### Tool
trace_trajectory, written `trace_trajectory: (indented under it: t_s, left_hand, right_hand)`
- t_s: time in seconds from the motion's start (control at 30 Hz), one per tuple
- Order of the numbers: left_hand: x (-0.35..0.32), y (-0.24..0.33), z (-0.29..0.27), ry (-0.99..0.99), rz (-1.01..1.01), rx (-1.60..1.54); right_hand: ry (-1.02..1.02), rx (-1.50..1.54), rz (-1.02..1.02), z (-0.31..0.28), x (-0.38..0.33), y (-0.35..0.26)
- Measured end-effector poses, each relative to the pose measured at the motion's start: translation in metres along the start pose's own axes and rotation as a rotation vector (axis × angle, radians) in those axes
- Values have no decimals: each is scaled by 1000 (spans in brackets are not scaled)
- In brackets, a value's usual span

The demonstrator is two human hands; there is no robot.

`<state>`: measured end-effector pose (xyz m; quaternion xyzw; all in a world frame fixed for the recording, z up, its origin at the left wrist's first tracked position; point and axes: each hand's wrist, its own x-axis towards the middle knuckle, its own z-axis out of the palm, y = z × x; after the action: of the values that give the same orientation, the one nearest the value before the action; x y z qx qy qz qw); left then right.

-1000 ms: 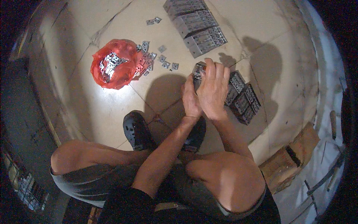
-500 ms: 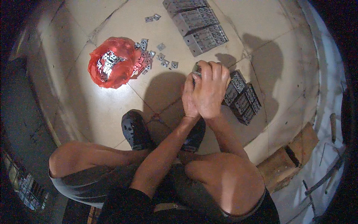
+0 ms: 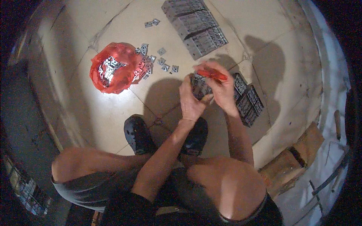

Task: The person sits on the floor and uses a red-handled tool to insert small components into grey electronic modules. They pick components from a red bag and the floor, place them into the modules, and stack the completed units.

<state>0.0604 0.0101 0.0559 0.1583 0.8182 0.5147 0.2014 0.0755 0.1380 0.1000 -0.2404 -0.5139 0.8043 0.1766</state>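
Observation:
I squat over a tiled floor. My left hand (image 3: 190,101) grips a stacked bundle of small grey metal parts (image 3: 199,86) from the left side. My right hand (image 3: 222,92) is closed over the same bundle from the right, and a red strip, maybe a band (image 3: 212,74), lies across its fingers on top of the bundle. A row of bundled parts (image 3: 247,100) lies on the floor just right of my hands.
A red plastic bag (image 3: 112,71) full of loose metal parts sits to the left, with several loose pieces (image 3: 152,62) spilled beside it. More bundled rows (image 3: 194,26) lie at the top. My black shoes (image 3: 137,132) are below the hands. Wooden blocks (image 3: 296,160) lie at lower right.
My hands have shifted on the bundle and the red strip now shows across the top under my right fingers; earlier the right hand covered it.

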Motion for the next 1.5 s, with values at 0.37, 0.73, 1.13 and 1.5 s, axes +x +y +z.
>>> trace_trajectory:
  t_s: [0.37,0.73,1.13,1.5]
  left_hand:
    - [55,-1,-21,-159,116,-56]
    - [58,-8,-17,-132,221,-78]
    - [58,7,-27,-135,217,-7]
    - [60,-14,-27,-66,346,59]
  right_hand:
    - [274,-239,14,-4,-3,27]
    - [191,-436,-99,-6,-12,31]
    - [169,-517,-93,-6,-15,29]
    - [184,-639,6,-6,-16,33]
